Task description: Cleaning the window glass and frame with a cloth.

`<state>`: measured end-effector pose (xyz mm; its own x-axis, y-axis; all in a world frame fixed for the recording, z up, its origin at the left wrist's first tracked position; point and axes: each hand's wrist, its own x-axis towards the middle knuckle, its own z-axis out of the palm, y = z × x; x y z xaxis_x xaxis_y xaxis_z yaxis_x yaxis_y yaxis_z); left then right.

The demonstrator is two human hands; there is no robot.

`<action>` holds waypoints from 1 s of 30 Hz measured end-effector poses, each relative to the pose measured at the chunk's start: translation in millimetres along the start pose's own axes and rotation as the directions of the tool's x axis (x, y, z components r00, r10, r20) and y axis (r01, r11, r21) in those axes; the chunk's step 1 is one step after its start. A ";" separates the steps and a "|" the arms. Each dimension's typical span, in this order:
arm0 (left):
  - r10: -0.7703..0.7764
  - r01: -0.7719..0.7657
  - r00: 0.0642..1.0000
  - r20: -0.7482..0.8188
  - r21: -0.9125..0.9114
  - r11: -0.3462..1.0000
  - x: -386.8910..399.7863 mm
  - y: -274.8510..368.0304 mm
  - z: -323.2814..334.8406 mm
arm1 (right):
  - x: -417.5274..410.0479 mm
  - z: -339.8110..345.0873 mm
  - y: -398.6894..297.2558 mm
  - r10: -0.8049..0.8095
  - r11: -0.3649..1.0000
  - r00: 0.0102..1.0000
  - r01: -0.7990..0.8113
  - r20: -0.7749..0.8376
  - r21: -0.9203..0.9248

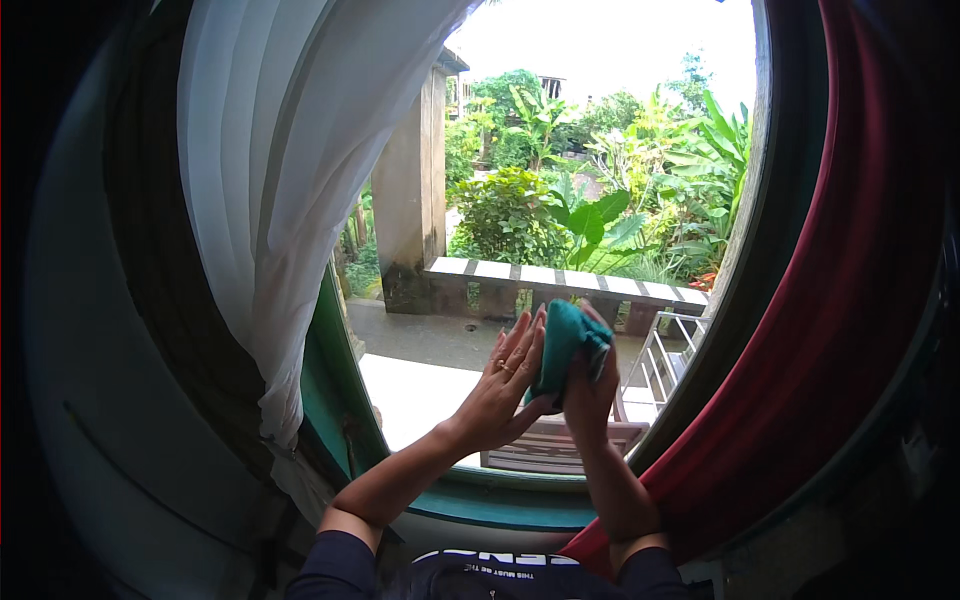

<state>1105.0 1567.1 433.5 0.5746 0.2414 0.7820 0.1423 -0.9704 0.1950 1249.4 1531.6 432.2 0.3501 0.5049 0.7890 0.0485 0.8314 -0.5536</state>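
Note:
In front of a large window, my right hand (592,375) grips a folded teal cloth (562,345), its fingers wrapped around the bunched right side. My left hand (506,382), with a ring on one finger, is raised flat just left of the cloth, fingers pointing up. Its thumb reaches towards the cloth's lower edge; whether it touches the cloth cannot be told. Both arms stretch forward from dark sleeves. Behind the hands is the window opening with its green frame (517,506).
A white curtain (300,172) is gathered at the left, a red curtain (780,330) hangs at the right. Beyond the window are a slatted wooden chair back (536,450), a metal rack (660,367), a tiled low wall (536,275), a pillar (409,187) and garden plants.

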 end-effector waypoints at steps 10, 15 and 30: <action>-0.082 0.306 0.853 -0.515 0.366 0.879 -114.7 -101.9 -26.1 | 195.8 -22.4 -69.5 -0.818 0.044 0.539 0.405 0.200 -0.913; -0.242 0.529 0.775 -0.584 0.389 0.754 -177.2 -161.4 4.3 | 98.6 23.2 30.7 -0.527 -0.098 0.696 0.521 0.488 -0.848; 0.014 0.343 0.896 -0.445 0.709 0.616 -275.3 -255.4 54.3 | 182.4 -39.3 -20.2 -0.783 0.011 0.577 0.389 0.235 -0.921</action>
<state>954.2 1748.4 136.3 0.1581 0.2032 0.9663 0.8564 -0.5153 -0.0318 1349.0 1597.8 576.8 -0.0556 -0.3051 0.9507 0.9984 -0.0084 0.0557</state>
